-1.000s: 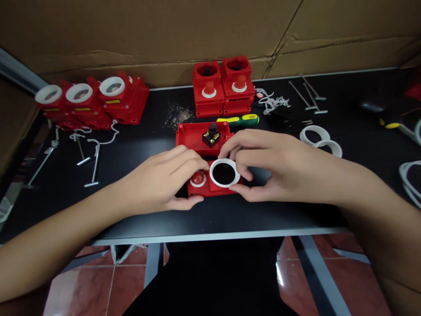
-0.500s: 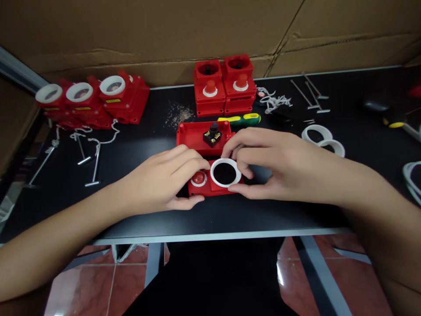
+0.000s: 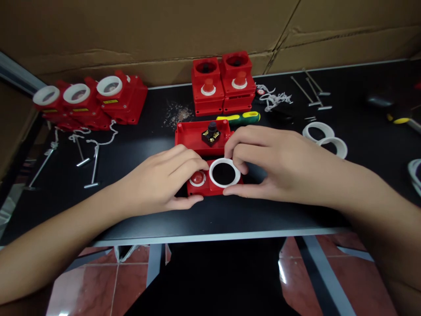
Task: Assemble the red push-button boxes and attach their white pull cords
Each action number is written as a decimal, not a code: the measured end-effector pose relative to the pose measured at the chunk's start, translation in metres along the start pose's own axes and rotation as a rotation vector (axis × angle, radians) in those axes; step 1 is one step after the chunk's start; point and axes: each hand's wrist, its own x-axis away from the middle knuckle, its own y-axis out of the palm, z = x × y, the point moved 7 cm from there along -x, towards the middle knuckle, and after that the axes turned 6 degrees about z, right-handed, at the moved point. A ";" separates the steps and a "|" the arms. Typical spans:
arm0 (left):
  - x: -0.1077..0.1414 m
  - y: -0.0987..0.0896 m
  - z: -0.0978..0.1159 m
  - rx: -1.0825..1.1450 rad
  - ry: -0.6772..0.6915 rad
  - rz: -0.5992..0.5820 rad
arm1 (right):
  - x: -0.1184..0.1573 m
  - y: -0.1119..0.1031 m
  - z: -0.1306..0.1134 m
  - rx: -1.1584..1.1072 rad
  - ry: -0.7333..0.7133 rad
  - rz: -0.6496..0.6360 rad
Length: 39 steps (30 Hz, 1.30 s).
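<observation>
A red cover (image 3: 209, 189) lies on the table in front of me, with a small red dome (image 3: 198, 178) in a white collar on its left part. Over the cover's round opening on the right sits a white ring (image 3: 238, 177), with black showing inside it. My left hand (image 3: 174, 177) grips the cover's left end, thumb at the near edge and fingers at the far side. My right hand (image 3: 266, 162) curls around the ring, thumb at its near rim, fingers at its far right. Just behind lies an open red box (image 3: 187, 136) holding a black switch block (image 3: 211, 134).
Behind stand two red units (image 3: 208, 105) and a green-yellow screwdriver handle (image 3: 251, 117). Three red units (image 3: 131, 105) with cords and metal T-bars (image 3: 94, 169) are at left. Loose white rings (image 3: 342, 147), metal rods (image 3: 301, 90) and white cord (image 3: 278, 100) lie at right.
My right thumb has shifted slightly left along the ring's near rim, and the right fingers have curled a little differently. The left hand keeps its grip; the view has shifted slightly.
</observation>
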 end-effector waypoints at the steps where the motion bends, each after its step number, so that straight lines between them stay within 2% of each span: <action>1: 0.000 0.000 0.000 0.003 -0.003 0.000 | 0.000 -0.001 0.000 -0.029 -0.003 -0.004; 5: 0.001 0.000 -0.001 0.003 -0.001 -0.002 | 0.000 -0.013 -0.003 -0.119 -0.036 0.006; 10: 0.000 0.000 0.000 -0.010 0.013 0.001 | 0.001 -0.023 -0.004 -0.097 -0.044 0.002; 19: 0.000 0.001 -0.001 -0.007 0.017 0.005 | 0.006 -0.010 0.001 -0.162 -0.065 -0.093; 33: 0.001 0.001 -0.001 -0.001 0.007 0.009 | 0.005 -0.006 0.001 -0.173 -0.007 -0.058; 39: 0.000 0.003 -0.002 0.000 0.006 0.017 | 0.004 -0.003 0.001 -0.172 -0.025 -0.068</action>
